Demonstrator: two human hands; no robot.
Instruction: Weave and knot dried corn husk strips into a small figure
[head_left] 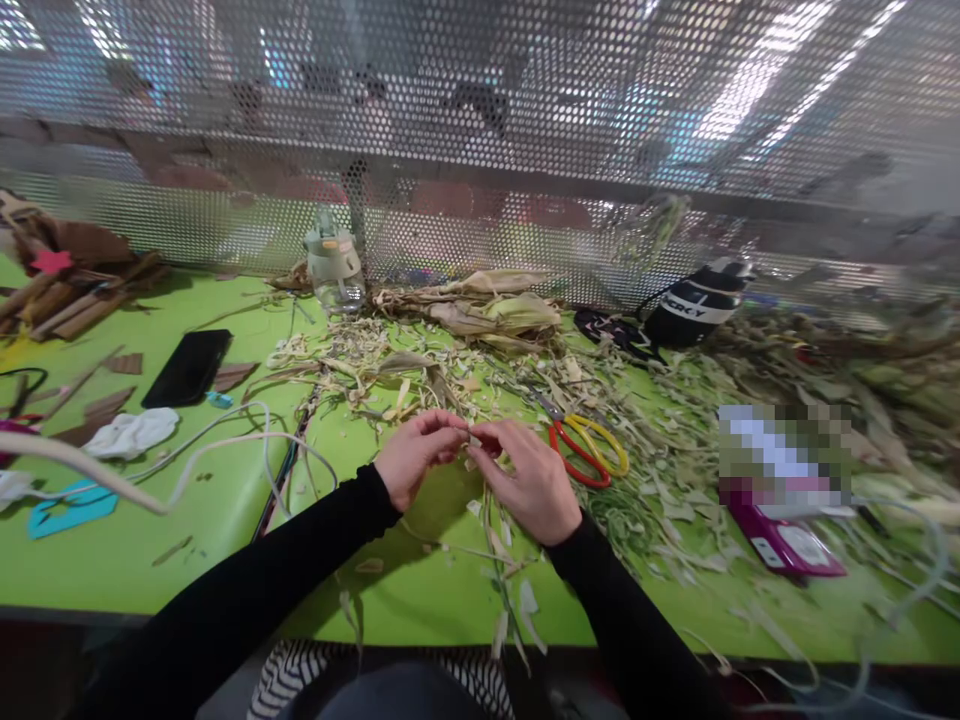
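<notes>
Over the green tabletop [187, 500], my left hand [405, 460] and my right hand [531, 480] meet with thumbs and forefingers pinched together. Between the fingertips is a thin piece of plant strip, mostly hidden. Long pale-green husk strips [501, 590] trail below my right hand toward the table's front edge. Just right of that hand lie scissors [553, 440] with one red and one yellow handle. Shredded husk scraps [382, 375] are spread beyond both hands.
Behind stands a perforated metal screen [480, 190]. Whole corn husks [495, 318], a clear bottle [335, 270] and a black bottle [694, 305] line the back. A phone [187, 368] and white cables [217, 440] lie left. A purple device [795, 545] sits right.
</notes>
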